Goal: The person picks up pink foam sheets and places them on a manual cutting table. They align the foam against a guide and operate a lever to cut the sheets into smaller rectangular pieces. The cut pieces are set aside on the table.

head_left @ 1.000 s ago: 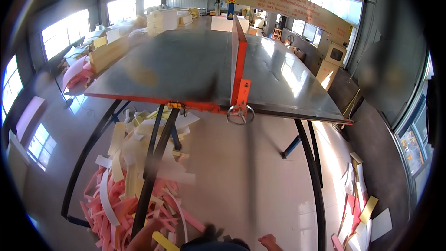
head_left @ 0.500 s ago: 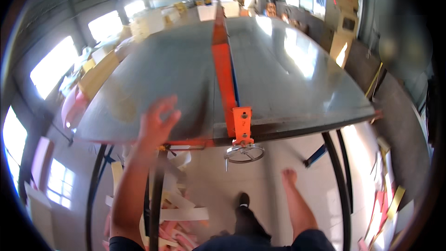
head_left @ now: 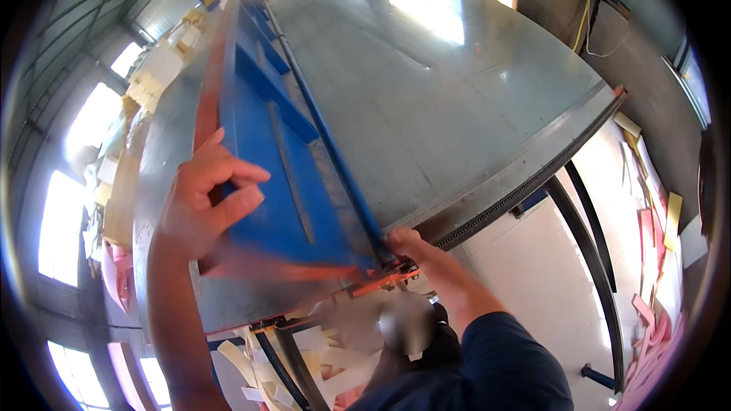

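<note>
A workshop with bright windows on the left holds a wide grey metal table (head_left: 472,84) on dark tube legs. The left hand (head_left: 202,202) is curled around the orange edge of a long blue-and-orange fence rail (head_left: 274,144) that runs away across the table, thumb and fingers pinching it, forearm rising from below. The right hand (head_left: 407,243) reaches to the rail's near end at the table edge, closed about the clamp there. The rail looks seated, its fixing seemingly unfinished. Pale and pink foam offcuts (head_left: 655,251) litter the floor.
</note>
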